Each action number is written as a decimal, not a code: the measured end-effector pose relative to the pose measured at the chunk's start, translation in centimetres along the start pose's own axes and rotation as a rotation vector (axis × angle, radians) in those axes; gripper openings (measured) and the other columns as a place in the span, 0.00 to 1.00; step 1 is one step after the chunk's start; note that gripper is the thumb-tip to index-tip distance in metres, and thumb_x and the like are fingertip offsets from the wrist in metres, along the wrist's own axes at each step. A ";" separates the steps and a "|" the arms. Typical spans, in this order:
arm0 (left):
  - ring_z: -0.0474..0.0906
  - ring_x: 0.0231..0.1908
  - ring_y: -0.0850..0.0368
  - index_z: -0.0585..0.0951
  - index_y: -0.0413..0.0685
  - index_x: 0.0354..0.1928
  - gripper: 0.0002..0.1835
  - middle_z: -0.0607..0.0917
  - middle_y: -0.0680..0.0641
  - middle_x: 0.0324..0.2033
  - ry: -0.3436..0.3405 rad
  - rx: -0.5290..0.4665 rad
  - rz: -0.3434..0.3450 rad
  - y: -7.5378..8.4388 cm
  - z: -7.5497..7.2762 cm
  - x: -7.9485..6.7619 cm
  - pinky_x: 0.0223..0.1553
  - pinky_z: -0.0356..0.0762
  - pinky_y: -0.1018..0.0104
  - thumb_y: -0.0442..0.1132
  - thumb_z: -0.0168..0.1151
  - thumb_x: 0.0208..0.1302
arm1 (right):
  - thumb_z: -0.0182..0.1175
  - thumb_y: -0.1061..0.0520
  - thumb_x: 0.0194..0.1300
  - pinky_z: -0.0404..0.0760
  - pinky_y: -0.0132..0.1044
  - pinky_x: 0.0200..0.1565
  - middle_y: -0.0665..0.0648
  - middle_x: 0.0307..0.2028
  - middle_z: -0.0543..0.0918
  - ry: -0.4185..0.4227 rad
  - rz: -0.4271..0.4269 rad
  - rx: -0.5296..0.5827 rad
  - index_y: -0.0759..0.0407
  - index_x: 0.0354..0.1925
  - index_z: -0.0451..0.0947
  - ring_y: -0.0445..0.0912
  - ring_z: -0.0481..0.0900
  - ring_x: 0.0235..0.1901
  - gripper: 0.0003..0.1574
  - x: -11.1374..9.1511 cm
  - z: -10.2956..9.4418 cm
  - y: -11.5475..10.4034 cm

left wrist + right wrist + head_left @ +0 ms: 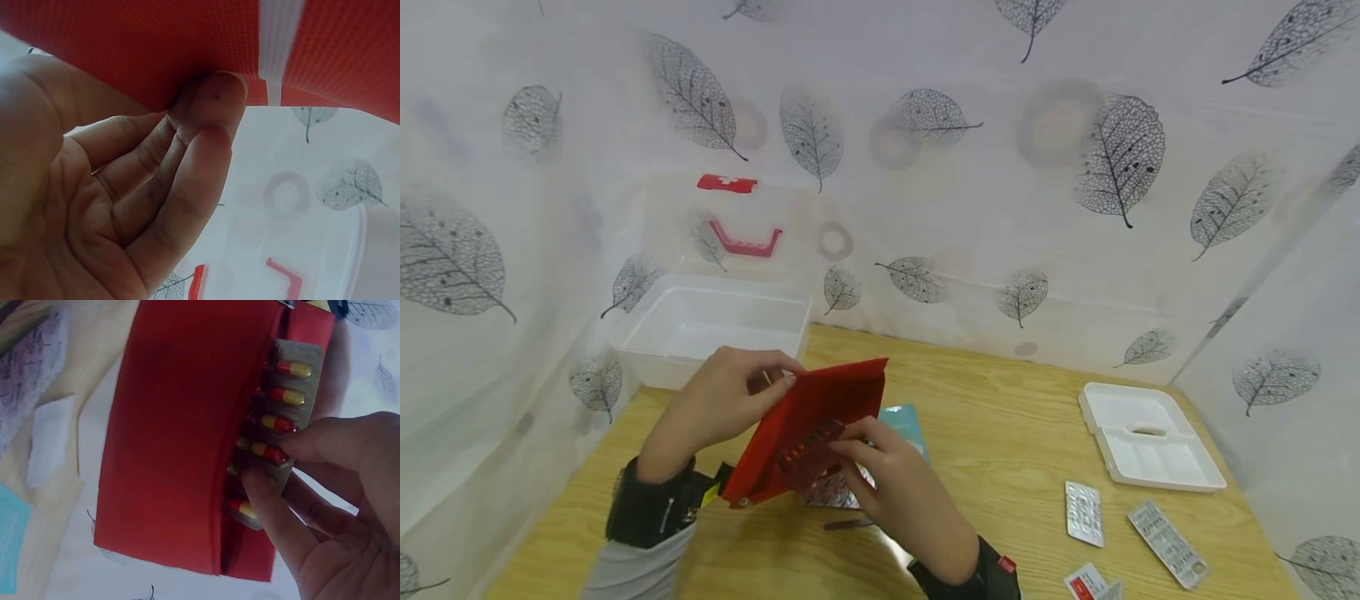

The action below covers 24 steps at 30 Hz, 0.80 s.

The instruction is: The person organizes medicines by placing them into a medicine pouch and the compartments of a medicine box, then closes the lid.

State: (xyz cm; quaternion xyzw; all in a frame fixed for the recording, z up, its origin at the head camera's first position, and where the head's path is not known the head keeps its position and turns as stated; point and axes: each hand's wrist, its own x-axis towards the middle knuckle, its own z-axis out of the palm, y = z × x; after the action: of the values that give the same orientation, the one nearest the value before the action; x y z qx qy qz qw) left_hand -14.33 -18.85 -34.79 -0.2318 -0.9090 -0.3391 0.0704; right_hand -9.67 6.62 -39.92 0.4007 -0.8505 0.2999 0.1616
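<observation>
Over the table, my left hand (718,408) pinches the edge of a red fabric pouch (850,387) between thumb and fingertips. The pouch is tilted, and a white stripe (278,44) shows on its outer side in the left wrist view. My right hand (910,504) pinches a blister pack of red and yellow capsules (287,397) by its edge. That pack sits lengthwise in the pouch's zippered opening, one long side inside and hidden, the other sticking out.
Beneath the pouch lie a teal packet (908,425) and a silvery packet (835,492). A translucent box (715,292) with a raised lid stands at the back left. On the right are a white compartment tray (1157,471), two blister packs (1084,512) and a small red-and-white packet (1084,582).
</observation>
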 end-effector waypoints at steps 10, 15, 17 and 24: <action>0.75 0.21 0.68 0.88 0.54 0.45 0.08 0.82 0.61 0.24 -0.034 0.008 -0.001 0.2 0.5 0.1 0.26 0.76 0.68 0.36 0.63 0.70 | 0.65 0.57 0.70 0.82 0.33 0.54 0.53 0.57 0.80 -0.159 0.075 0.014 0.58 0.55 0.84 0.48 0.77 0.65 0.16 0.3 1.4 0.5; 0.74 0.21 0.68 0.88 0.53 0.44 0.08 0.82 0.61 0.23 -0.038 0.022 0.001 0.1 0.6 0.2 0.25 0.75 0.68 0.36 0.62 0.70 | 0.65 0.58 0.69 0.79 0.41 0.60 0.54 0.59 0.80 -0.163 0.040 0.036 0.57 0.56 0.83 0.52 0.71 0.70 0.18 0.1 1.4 0.6; 0.74 0.21 0.68 0.88 0.53 0.44 0.08 0.82 0.61 0.23 -0.036 0.025 0.000 0.1 0.6 0.2 0.25 0.75 0.68 0.36 0.63 0.70 | 0.66 0.59 0.68 0.80 0.41 0.59 0.54 0.57 0.80 -0.133 0.013 0.029 0.57 0.54 0.83 0.51 0.74 0.67 0.16 0.0 1.3 0.7; 0.74 0.22 0.68 0.88 0.53 0.43 0.07 0.83 0.60 0.24 -0.002 0.025 0.006 0.0 0.2 0.0 0.25 0.75 0.69 0.35 0.64 0.68 | 0.67 0.62 0.65 0.78 0.27 0.39 0.46 0.42 0.80 0.033 -0.022 -0.027 0.53 0.42 0.85 0.38 0.77 0.40 0.07 -0.3 0.0 1.6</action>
State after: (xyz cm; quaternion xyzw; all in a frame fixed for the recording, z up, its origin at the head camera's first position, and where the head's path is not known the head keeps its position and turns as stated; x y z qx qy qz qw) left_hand -14.36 -18.72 -34.97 -0.2339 -0.9126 -0.3272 0.0734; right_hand -10.75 7.59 -40.64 0.4028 -0.8472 0.2933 0.1844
